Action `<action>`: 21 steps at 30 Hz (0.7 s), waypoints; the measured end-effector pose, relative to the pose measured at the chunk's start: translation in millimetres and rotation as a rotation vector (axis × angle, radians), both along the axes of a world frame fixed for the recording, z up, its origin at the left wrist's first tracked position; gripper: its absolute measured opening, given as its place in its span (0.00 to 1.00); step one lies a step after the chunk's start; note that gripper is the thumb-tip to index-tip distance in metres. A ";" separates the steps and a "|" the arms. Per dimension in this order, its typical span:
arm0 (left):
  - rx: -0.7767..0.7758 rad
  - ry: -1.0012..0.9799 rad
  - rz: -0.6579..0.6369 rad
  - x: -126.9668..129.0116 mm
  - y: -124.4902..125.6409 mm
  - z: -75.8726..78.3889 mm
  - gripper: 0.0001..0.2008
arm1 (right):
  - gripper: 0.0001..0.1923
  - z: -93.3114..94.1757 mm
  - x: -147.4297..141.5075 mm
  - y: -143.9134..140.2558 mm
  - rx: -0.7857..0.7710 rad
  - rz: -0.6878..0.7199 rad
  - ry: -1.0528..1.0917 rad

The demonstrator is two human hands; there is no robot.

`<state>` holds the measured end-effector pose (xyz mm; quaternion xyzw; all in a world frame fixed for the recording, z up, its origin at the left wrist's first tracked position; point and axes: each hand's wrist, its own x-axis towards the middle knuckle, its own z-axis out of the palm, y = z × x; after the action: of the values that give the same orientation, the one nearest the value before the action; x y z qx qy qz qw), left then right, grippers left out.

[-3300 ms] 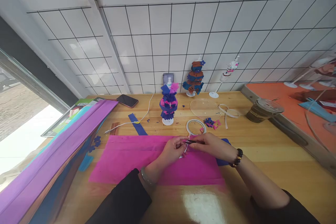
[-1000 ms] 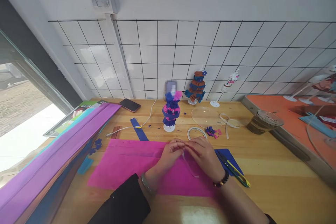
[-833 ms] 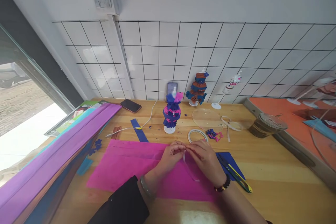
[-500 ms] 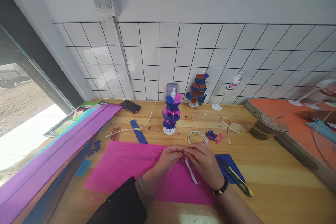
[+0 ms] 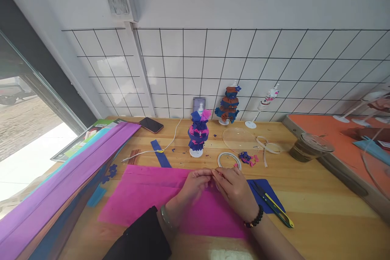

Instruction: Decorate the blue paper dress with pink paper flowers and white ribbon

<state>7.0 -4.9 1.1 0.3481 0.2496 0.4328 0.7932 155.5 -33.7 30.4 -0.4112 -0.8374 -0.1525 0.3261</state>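
Fingertips meeting, my left hand [image 5: 195, 186] and my right hand [image 5: 234, 189] are both closed in a pinch above a bright pink paper sheet [image 5: 143, 195]. Whatever sits between the fingers is too small or too hidden to make out. The sheet lies flat on the wooden table, partly under both wrists. Just beyond my hands lies a roll of white tape [image 5: 224, 154]. Behind them stands a small figure dressed in ruffled blue and pink paper [image 5: 198, 132] on a white base.
A yellow-green and black cutter [image 5: 277, 210] lies on blue paper [image 5: 268, 187] to the right. Further right stands a lidded cup [image 5: 307, 148]. Long purple paper [image 5: 91, 158] runs along the left, near a phone [image 5: 151, 125] and a white cable [image 5: 172, 142].
The white strip that hung below my right fingers is out of sight. My right hand has shifted and turned slightly; the fingertips remain together.
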 end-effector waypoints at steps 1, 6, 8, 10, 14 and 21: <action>0.001 -0.010 -0.028 -0.1 -0.9 1.3 0.09 | 0.12 1.0 -0.4 -0.1 0.007 0.002 -0.018; 0.018 -0.029 -0.083 -0.2 -0.8 -0.9 0.10 | 0.12 1.6 -0.8 0.5 -0.019 -0.033 -0.017; 0.005 -0.031 -0.027 -0.4 0.6 -2.6 0.09 | 0.12 0.1 0.2 0.5 -0.028 -0.046 -0.010; -0.014 -0.041 0.017 -0.8 1.3 -2.7 0.09 | 0.12 -0.9 0.8 0.2 -0.034 -0.036 -0.018; -0.002 -0.071 -0.037 -1.0 -0.6 -0.4 0.09 | 0.12 0.2 -0.1 0.1 -0.026 -0.016 -0.028; -0.039 -0.073 -0.015 -1.7 1.7 -4.4 0.10 | 0.11 -0.4 2.5 1.6 -0.035 -0.064 -0.006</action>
<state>5.3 -3.2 -3.4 0.3184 0.2265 0.4342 0.8116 158.0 -32.1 30.0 -0.4429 -0.8274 -0.1496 0.3112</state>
